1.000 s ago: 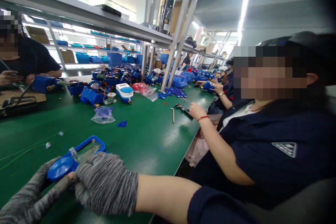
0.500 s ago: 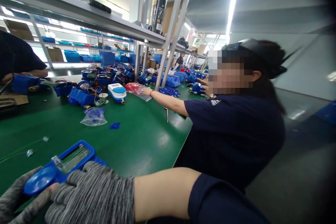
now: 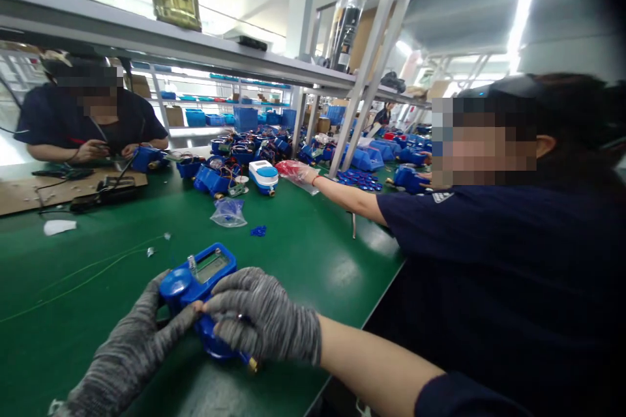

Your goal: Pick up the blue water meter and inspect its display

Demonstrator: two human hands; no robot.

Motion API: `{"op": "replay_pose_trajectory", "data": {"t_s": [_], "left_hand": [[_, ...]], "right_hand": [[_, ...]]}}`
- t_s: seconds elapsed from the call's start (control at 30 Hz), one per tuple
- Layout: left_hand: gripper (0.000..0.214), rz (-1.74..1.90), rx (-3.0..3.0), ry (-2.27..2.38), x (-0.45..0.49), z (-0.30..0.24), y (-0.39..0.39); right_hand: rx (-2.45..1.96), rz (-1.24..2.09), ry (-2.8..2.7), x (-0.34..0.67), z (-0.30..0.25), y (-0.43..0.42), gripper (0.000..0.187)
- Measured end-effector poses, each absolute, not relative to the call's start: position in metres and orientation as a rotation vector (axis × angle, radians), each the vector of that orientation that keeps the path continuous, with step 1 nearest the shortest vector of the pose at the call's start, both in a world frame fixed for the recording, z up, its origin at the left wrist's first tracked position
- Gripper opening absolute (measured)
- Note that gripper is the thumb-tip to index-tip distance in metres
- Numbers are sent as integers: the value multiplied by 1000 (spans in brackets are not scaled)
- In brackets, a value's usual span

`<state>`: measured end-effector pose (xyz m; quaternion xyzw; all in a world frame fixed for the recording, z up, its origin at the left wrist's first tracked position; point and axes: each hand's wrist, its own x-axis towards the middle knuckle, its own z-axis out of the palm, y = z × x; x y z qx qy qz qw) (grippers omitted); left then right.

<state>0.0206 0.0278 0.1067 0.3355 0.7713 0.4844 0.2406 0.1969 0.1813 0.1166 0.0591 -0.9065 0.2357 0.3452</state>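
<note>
A blue water meter (image 3: 200, 277) with a display window and a round blue cap lies on the green table (image 3: 303, 260) near its front edge. Both my hands wear grey knit gloves. My right hand (image 3: 264, 316) lies over the meter's near side and grips it. My left hand (image 3: 147, 332) holds the meter's left end, with the thumb against the round cap. A brass fitting shows under my right hand.
A co-worker in dark blue sits close on my right, one arm (image 3: 342, 195) reaching to a red bag (image 3: 293, 171). Another person (image 3: 92, 124) works across the table. Blue meter parts (image 3: 220, 176), a plastic bag (image 3: 229, 214) and thin wires (image 3: 88, 270) lie beyond.
The view has swung left and down. Both my hands and the meter now sit nearer the middle of the picture. The co-worker's arm stays stretched to the red bag.
</note>
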Motion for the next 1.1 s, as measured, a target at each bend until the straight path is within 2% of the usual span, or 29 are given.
{"op": "replay_pose_trajectory", "data": {"t_s": [0.1,0.17,0.23,0.47,0.73,0.87,1.1], "left_hand": [[83,1312,866,2033,29,111,33],[80,1335,853,1972,30,116,35],[81,1366,827,1900,31,124,35],[73,1467,748,1620,35,150,30],[69,1468,831,1654,36,141,31],[75,1465,804,1582,32,141,29],[69,1490,805,1445,25,135,25]], "right_hand": [[-384,852,-2133,193,94,243,25],[-732,798,-2131,184,75,291,21],[-895,718,-2233,173,59,330,22],[-1080,551,-2429,144,44,361,24],[-1197,383,-2576,131,49,365,22],[-1212,318,-2614,132,52,365,23],[-1158,222,-2683,152,54,356,26]]}}
